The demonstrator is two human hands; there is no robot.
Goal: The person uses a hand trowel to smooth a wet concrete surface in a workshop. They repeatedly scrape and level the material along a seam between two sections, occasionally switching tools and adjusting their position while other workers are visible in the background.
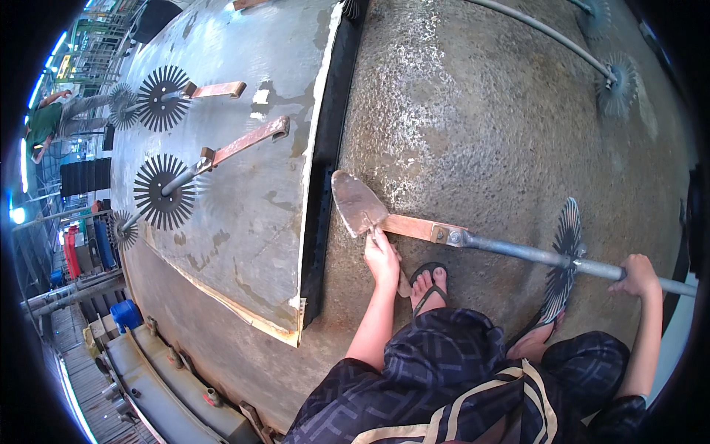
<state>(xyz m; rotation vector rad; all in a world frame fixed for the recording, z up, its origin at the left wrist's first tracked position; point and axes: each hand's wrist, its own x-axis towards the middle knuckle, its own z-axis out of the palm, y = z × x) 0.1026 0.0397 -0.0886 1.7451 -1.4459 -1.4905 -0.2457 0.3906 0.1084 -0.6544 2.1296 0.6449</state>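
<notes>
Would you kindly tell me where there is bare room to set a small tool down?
The floor between the black strip and the upper-right rod is bare, as is the grey sheet between its lower spiked wheel and that strip. It is crowded by the left hand, with trowel, flat bar and sandalled foot close together.

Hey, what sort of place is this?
Probably an industrial workshop or factory floor: the right hand grips a metal rod bearing a slotted disc, the left hand holds a trowel, and a bright strip light shows at far left.
</notes>
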